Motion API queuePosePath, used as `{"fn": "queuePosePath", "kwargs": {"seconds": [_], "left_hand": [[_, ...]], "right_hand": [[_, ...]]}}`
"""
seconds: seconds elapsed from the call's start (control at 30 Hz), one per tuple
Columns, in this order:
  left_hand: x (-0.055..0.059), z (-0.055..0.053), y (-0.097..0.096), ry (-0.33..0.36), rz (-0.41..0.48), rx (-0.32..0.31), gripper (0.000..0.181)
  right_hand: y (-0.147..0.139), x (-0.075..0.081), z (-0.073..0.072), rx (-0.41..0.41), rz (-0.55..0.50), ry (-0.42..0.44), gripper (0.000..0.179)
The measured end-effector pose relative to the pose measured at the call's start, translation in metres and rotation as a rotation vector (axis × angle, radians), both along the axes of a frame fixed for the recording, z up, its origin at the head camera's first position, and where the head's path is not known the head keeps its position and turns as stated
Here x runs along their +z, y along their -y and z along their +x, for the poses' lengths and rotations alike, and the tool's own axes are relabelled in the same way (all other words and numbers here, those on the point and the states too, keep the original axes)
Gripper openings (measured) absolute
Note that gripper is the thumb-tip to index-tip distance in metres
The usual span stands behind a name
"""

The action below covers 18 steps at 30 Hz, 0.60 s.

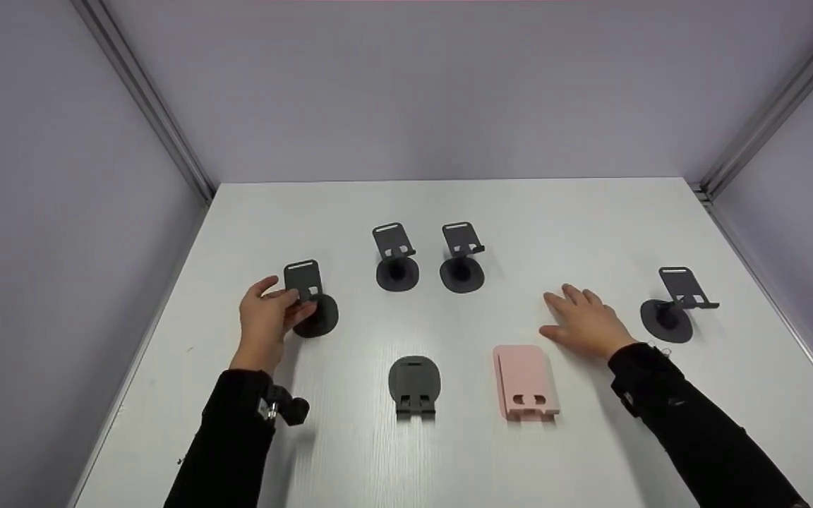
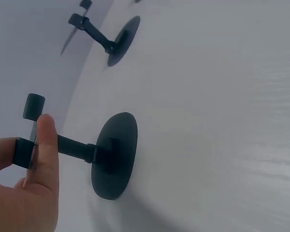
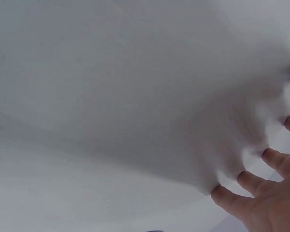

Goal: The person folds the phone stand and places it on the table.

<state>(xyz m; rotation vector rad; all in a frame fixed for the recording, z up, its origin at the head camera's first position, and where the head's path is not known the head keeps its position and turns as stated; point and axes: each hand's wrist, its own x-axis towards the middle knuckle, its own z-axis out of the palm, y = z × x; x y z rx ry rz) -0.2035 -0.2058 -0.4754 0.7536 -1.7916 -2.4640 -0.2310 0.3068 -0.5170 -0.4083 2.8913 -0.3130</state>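
At the left, my left hand pinches the holder plate of a black phone stand between thumb and fingers. The left wrist view shows this stand's round base against the white surface, its arm running out to the plate at my fingers. My right hand is at the right with its fingers spread, fingertips at the tabletop and nothing held. Nearest to it are a folded pink phone stand in front and an unfolded black phone stand on its right.
Two more unfolded black phone stands, one left and one right, stand side by side toward the back. A folded dark stand lies front centre. Pale panels enclose the white table at the back and sides.
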Motion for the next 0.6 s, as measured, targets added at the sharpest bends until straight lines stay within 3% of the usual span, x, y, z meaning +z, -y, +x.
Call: {"fn": "queuePosePath", "kwargs": {"seconds": [0.2,0.6], "left_hand": [[0.001,0.001,-0.009,-0.044,0.014,-0.078,0.063],[0.005,0.003,-0.040,-0.137,-0.035,-0.139,0.035]], "right_hand": [[0.000,-0.001,-0.001,0.008,0.013,-0.001,0.072],[0.002,0.002,-0.002,0.024,-0.002,0.001,0.072]]}}
